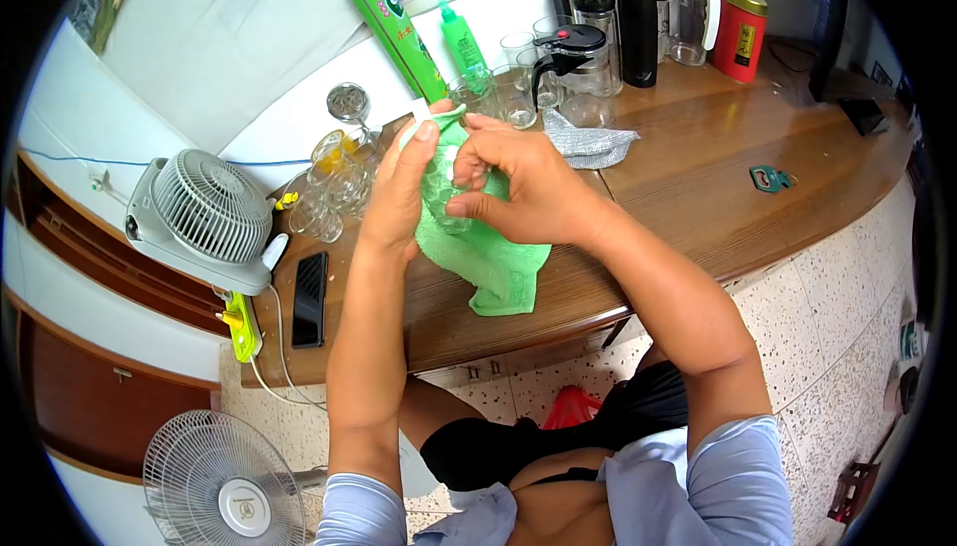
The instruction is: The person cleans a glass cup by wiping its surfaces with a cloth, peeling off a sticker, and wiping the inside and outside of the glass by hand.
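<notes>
A clear drinking glass [451, 215] is wrapped partly in a green cloth [503, 272], above the near side of the wooden table. My left hand [401, 182] is closed round the cloth and the glass from the left, thumb upward. From the right, my right hand [533, 182] has its fingers curled and its thumb against the glass. The cloth's lower end hangs loose below my right hand. Part of the glass is hidden by my fingers and the cloth.
Upside-down glasses [344, 182] stand left of my hands. Behind are a glass teapot [588, 57], a black flask [636, 27], a red tin [740, 35] and a grey cloth [588, 142]. A small fan [214, 205] and a phone [310, 299] are at the left.
</notes>
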`<state>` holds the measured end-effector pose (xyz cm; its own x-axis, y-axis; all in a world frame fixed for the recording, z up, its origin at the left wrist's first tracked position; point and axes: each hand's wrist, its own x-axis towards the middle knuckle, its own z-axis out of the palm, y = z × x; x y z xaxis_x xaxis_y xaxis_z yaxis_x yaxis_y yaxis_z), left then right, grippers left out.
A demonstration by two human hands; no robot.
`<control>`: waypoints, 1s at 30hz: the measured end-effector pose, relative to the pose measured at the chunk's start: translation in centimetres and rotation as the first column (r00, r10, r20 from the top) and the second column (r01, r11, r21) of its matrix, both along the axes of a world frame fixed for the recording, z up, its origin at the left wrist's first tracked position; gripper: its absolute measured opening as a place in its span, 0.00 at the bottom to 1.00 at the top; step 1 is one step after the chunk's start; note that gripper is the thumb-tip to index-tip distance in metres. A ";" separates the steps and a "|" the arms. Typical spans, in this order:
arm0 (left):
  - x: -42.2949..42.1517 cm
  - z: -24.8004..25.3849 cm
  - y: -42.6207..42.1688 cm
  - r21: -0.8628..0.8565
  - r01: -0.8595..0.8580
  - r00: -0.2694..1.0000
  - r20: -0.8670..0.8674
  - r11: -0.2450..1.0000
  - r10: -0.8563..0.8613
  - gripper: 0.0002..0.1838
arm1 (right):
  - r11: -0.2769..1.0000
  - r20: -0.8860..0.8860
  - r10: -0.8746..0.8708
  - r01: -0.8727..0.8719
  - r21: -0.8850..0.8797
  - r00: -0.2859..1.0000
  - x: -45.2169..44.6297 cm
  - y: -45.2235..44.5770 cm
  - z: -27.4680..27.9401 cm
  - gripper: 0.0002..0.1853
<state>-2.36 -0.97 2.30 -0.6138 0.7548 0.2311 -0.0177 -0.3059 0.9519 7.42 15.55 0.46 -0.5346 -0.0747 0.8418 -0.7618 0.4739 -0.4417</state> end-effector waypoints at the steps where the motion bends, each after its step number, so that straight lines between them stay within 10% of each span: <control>1: 0.1 0.1 0.0 -0.055 -0.030 0.999 -0.042 0.998 0.028 0.32 | 1.000 0.034 0.008 -0.008 0.007 0.999 0.0 0.0 -0.2 0.16; 11: 1.1 0.2 0.1 -0.217 -0.099 0.970 -0.241 0.971 0.045 0.33 | 0.991 0.024 -0.034 0.030 0.133 0.999 0.0 -0.5 -0.8 0.18; 16: -0.2 -0.8 0.7 -0.072 -0.140 0.989 -0.065 0.988 0.136 0.31 | 0.983 -0.199 -0.151 0.168 0.072 0.968 -0.4 -0.9 -0.4 0.19; 30: 1.0 -0.6 1.5 0.066 -0.250 0.968 0.038 0.966 0.248 0.27 | 0.993 -0.059 -0.113 0.115 0.028 0.992 -0.5 -1.1 -1.4 0.27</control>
